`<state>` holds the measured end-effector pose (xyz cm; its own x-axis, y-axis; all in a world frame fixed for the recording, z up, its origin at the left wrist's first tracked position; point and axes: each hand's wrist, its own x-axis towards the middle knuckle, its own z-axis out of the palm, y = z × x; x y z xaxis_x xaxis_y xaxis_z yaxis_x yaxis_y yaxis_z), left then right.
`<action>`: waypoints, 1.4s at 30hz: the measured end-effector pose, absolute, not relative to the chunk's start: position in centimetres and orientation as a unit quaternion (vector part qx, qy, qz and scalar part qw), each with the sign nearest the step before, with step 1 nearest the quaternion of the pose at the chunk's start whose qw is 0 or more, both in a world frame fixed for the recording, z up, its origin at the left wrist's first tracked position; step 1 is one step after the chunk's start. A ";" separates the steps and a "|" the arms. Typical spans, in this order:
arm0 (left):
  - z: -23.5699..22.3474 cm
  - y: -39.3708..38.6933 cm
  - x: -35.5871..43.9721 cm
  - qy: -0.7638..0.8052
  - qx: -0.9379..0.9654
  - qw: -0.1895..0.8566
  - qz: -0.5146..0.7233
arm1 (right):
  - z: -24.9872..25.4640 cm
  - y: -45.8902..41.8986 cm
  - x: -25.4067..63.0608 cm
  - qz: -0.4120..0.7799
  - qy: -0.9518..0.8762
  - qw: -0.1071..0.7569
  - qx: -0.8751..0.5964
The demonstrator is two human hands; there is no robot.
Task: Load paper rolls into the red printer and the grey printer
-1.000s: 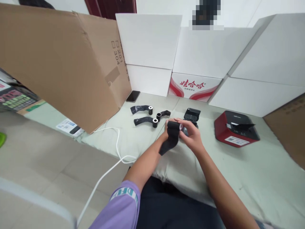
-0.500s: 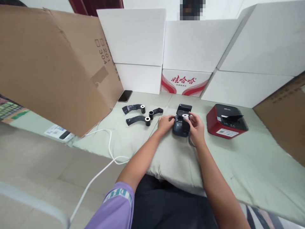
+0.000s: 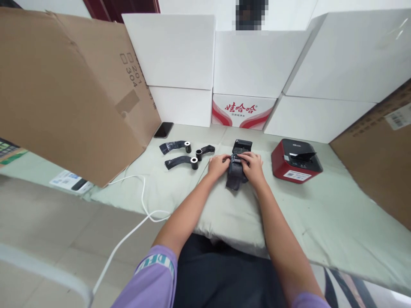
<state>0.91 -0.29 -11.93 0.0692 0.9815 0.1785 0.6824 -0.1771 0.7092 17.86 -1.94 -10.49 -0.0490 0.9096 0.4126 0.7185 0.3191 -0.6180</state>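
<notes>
A small black portable printer [image 3: 244, 179] sits on the cloth between my hands, its lid [image 3: 242, 144] flipped up at the back. My left hand [image 3: 218, 166] grips the printer's left edge with bent fingers. Across the printer's opening lies my right hand [image 3: 253, 167], its fingers closed on the roll of black ribbon, which they mostly hide. The loose end of the black ribbon [image 3: 235, 177] hangs down over the printer's front. To the left lie three more black ribbon rolls [image 3: 188, 147], white cores showing on two, with tails unrolled.
A red and black boxy printer [image 3: 295, 161] stands to the right. A phone [image 3: 164, 130] lies at the back left. White boxes [image 3: 180, 51] line the back, with cardboard boxes [image 3: 105, 98] at both sides. A white cable [image 3: 143, 192] runs over the front left edge.
The ribbon roll's white core, seen in my right hand before, is now hidden at the printer. The ribbon's tail now drapes over the printer's front. My left hand stays at the printer's left side.
</notes>
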 end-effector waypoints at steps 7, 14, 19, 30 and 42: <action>-12.0 -0.2 0.9 0.606 0.692 0.224 0.321 | -12.0 -0.7 18.3 0.220 -0.608 0.437 -0.625; -12.0 -0.3 1.0 0.607 0.695 0.221 0.315 | -13.2 0.0 18.7 0.297 -0.563 0.565 -0.525; -11.8 -0.5 0.9 0.608 0.684 0.235 0.327 | -13.1 0.0 18.7 0.364 -0.521 0.622 -0.458; -11.2 -0.6 0.8 0.573 0.688 0.295 0.333 | -13.8 -0.1 20.2 0.441 -0.527 0.554 -0.470; -11.4 -0.5 0.4 0.548 0.695 0.315 0.342 | -14.0 -1.1 20.1 0.402 -0.505 0.561 -0.518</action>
<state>0.36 -0.46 -11.44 0.1648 0.9778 0.1293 0.5471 -0.1997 0.8129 20.13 -1.08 -13.96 0.1665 0.9745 0.1501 0.0725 0.1398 -0.9875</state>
